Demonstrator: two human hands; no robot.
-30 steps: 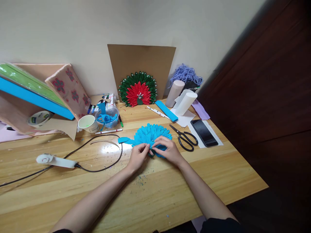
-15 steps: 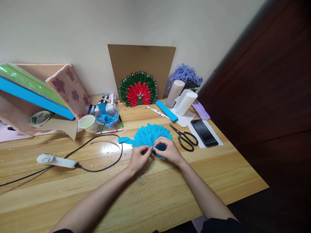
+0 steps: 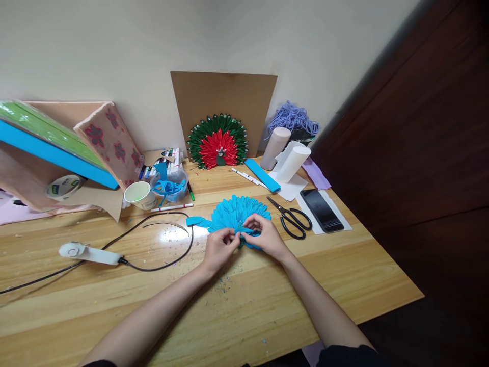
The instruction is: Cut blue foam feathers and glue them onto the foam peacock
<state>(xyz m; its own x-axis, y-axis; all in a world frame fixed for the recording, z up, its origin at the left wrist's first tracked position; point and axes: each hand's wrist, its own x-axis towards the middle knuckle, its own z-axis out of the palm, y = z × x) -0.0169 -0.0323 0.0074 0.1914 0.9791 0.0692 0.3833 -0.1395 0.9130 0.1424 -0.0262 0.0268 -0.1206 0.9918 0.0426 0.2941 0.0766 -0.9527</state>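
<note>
A fan of layered blue petals (image 3: 237, 210) lies on the wooden table in front of me. Over its lower edge, my left hand (image 3: 221, 250) and my right hand (image 3: 265, 237) meet fingertip to fingertip, both pinching a small blue petal (image 3: 242, 231). More blue pieces (image 3: 196, 221) lie at the fan's left side. Black-handled scissors (image 3: 292, 218) rest just right of the fan. My fingers hide part of the fan's lower edge.
A white glue gun (image 3: 93, 254) with a looping black cable is at the left. Behind stand a paper cup (image 3: 139, 195), a tub of blue scraps (image 3: 170, 186) and a red-green fan (image 3: 218, 145) against cardboard. A phone (image 3: 322, 210) lies at the right.
The small blue petal between my fingertips now shows more plainly, stretched across both hands. My right fingers have shifted slightly. The view has moved a little.
</note>
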